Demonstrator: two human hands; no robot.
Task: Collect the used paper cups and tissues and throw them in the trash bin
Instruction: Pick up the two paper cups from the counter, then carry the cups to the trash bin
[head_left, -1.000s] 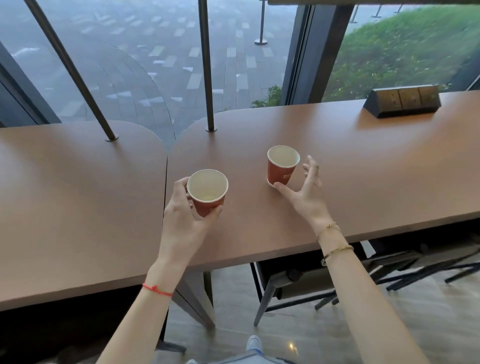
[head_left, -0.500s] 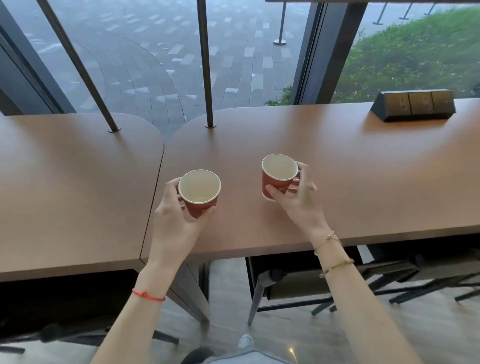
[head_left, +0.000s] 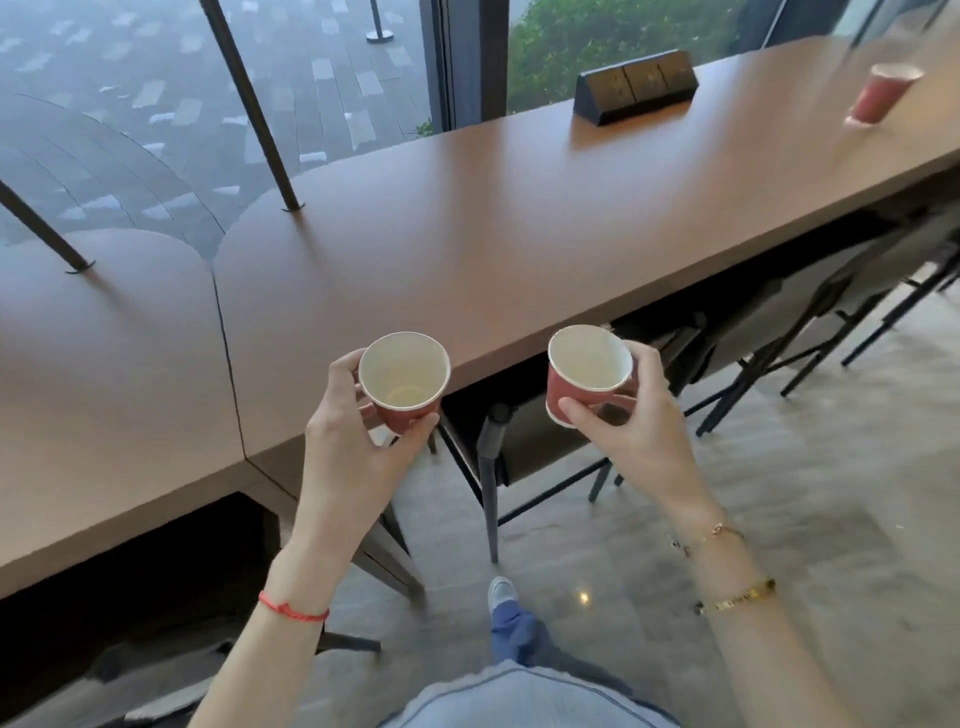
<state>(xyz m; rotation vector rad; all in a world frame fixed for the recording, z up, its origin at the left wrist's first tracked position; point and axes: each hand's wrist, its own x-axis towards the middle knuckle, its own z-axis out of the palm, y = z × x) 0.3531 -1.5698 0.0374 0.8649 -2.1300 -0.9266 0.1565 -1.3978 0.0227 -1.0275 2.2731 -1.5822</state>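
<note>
My left hand (head_left: 358, 447) holds a red paper cup (head_left: 404, 379) with a white inside, upright, just over the front edge of the brown counter (head_left: 519, 249). My right hand (head_left: 644, 436) holds a second red paper cup (head_left: 587, 371), lifted off the counter and in front of its edge. A third red paper cup (head_left: 880, 93) stands on the counter at the far right, blurred. No tissues and no trash bin are in view.
A dark socket box (head_left: 636, 85) sits at the back of the counter. Two slanted black poles (head_left: 254, 109) go through the counter by the window. Dark chairs (head_left: 519, 441) are tucked under the counter; grey floor (head_left: 805, 493) lies to the right.
Both hands have lifted their cups off the counter and drawn them back past its front edge. My view has swung right, and a third cup has come into view.
</note>
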